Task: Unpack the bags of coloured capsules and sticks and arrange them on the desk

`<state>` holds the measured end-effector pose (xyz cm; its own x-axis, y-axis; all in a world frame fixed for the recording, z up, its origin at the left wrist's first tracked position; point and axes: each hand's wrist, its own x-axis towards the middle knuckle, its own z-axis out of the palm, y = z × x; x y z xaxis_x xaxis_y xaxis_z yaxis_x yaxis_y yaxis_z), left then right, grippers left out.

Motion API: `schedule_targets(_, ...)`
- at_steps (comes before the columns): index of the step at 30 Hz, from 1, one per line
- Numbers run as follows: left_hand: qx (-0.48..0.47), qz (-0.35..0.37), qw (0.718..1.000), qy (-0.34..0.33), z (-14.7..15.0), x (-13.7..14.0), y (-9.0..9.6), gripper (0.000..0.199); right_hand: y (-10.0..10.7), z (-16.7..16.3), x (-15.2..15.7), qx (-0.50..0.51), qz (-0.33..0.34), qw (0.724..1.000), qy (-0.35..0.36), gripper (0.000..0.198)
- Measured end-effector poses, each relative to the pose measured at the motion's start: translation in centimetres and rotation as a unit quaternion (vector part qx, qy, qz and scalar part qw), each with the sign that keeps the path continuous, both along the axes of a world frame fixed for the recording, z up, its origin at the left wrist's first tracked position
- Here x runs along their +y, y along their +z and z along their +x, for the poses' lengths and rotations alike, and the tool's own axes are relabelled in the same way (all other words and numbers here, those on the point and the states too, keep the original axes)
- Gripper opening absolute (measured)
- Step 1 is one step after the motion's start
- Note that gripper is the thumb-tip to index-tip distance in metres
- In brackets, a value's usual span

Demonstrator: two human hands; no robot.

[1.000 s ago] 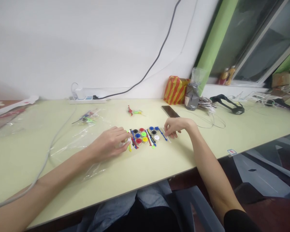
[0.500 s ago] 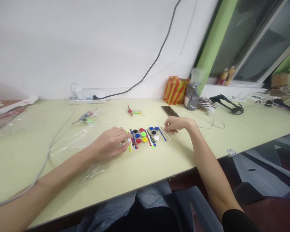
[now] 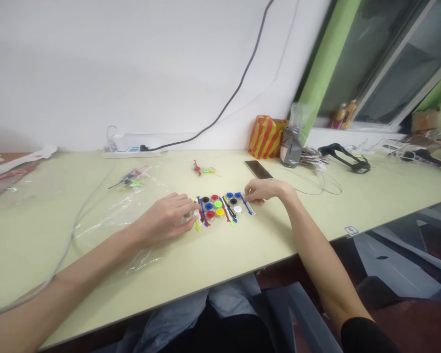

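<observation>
Several small round pieces with coloured caps stand in rows on the table, among them a green one (image 3: 218, 204) and a yellow one (image 3: 219, 212). Thin plastic arrows lie between and beside them, including a red arrow (image 3: 225, 210) and a blue arrow (image 3: 246, 204). At the left end, my left hand (image 3: 174, 215) has its thumb and fingers closed around a white cap (image 3: 196, 214), partly hidden. My right hand (image 3: 260, 190) is at the right end, fingers curled down at the upper end of a white arrow (image 3: 251, 208), close beside the blue one.
Behind the rows lie a red piece (image 3: 197, 168) and a green piece (image 3: 208, 171). A phone (image 3: 258, 169) rests beyond my right hand. Clear plastic bags (image 3: 95, 215), a grey cable (image 3: 72, 235), a power strip (image 3: 128, 153) and a striped bag (image 3: 266, 137) are also on the table.
My right hand has slid slightly left, and the white and blue arrows at the right end have shifted left with it. My left hand stays in place.
</observation>
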<state>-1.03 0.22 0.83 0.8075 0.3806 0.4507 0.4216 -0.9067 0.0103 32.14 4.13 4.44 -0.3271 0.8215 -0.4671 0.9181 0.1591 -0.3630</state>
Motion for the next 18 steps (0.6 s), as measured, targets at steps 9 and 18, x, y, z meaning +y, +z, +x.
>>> schedule_targets(9,0.007,-0.001,1.0,0.002,-0.03,0.05,-0.01,0.02,-0.12,-0.42,-0.01,-0.025,0.017,1.0,0.007,0.015)
schedule_targets(18,0.001,-0.002,1.0,0.001,-0.01,-0.03,0.1,0.021,-0.87,-0.02,0.62,-0.05,0.039,0.998,-0.009,0.005)
